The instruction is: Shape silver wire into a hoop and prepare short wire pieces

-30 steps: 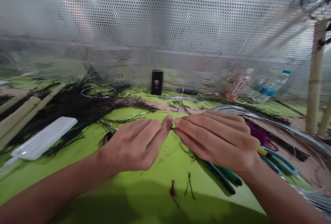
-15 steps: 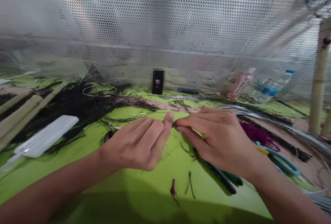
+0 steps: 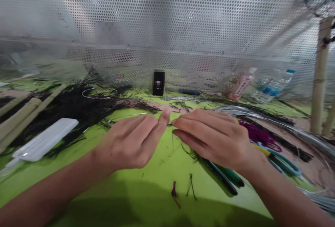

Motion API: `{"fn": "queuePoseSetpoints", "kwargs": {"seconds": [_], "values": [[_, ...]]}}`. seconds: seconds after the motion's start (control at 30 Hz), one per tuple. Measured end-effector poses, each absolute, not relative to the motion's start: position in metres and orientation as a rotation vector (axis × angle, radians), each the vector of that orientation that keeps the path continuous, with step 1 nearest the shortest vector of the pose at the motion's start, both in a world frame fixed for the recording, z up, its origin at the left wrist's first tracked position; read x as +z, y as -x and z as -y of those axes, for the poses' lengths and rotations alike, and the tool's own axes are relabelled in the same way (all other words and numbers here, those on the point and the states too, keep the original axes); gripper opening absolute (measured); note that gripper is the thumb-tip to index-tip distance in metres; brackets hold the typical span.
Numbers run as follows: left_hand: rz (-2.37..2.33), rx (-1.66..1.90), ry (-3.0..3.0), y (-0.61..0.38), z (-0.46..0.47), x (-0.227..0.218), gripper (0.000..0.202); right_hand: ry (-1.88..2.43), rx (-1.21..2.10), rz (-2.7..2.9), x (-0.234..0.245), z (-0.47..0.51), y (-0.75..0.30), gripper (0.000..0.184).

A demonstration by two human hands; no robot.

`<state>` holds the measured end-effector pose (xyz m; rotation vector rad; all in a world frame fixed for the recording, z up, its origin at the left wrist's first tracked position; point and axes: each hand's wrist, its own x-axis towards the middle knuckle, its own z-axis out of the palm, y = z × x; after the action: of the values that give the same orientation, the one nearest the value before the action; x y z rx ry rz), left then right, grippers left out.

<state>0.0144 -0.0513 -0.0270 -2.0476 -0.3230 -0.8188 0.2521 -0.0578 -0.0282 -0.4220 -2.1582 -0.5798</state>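
My left hand (image 3: pixel 134 139) is closed, its thumb and forefinger pinching a thin dark wire (image 3: pixel 169 125) whose short end shows at the fingertips. A fine strand (image 3: pixel 172 141) hangs down between the two hands. Close by on the right, my right hand (image 3: pixel 211 138) has its thumb and forefinger slightly parted at the wire's end. Under the right hand lie pliers with dark green handles (image 3: pixel 222 176). Two small twisted pieces rest on the green surface: a dark and magenta one (image 3: pixel 175 193) and a dark forked one (image 3: pixel 191 187).
A perforated metal panel (image 3: pixel 167 28) stands behind. On the left are black bristly strands (image 3: pixel 68 106), bamboo poles (image 3: pixel 23 118) and a white power bank-like block (image 3: pixel 47 139). On the right are coiled wire (image 3: pixel 277 117), purple cord (image 3: pixel 259 134), blue-handled scissors (image 3: pixel 282 160) and two bottles (image 3: pixel 242 83).
My right thumb and forefinger, pinched together before, are now slightly apart. Both hands have shifted a little to the left, and a thin hanging strand shows between them.
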Motion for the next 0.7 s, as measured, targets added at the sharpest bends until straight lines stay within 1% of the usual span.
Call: {"fn": "queuePoseSetpoints", "kwargs": {"seconds": [0.07,0.2,0.37,0.53,0.6,0.7], "values": [[0.317,-0.818,2.041,-0.014,0.052,-0.027,0.022,0.364,-0.687,2.108,-0.032,0.057,-0.253,0.008],[0.288,-0.825,2.022,-0.014,0.052,-0.029,0.024,0.272,-0.811,2.116,-0.038,0.056,-0.253,0.012],[0.25,-0.761,2.018,-0.015,0.055,-0.028,0.027,0.249,-0.775,2.056,-0.041,0.054,-0.25,0.009],[0.199,-0.732,1.997,-0.016,0.053,-0.029,0.022,0.279,-0.787,2.038,-0.039,0.054,-0.246,0.006],[0.195,-0.744,1.985,-0.017,0.05,-0.029,0.021,0.376,-0.737,2.041,-0.038,0.058,-0.242,0.004],[0.17,-0.746,1.96,-0.018,0.049,-0.029,0.018,0.652,-0.445,2.016,-0.034,0.067,-0.235,0.016]]}}
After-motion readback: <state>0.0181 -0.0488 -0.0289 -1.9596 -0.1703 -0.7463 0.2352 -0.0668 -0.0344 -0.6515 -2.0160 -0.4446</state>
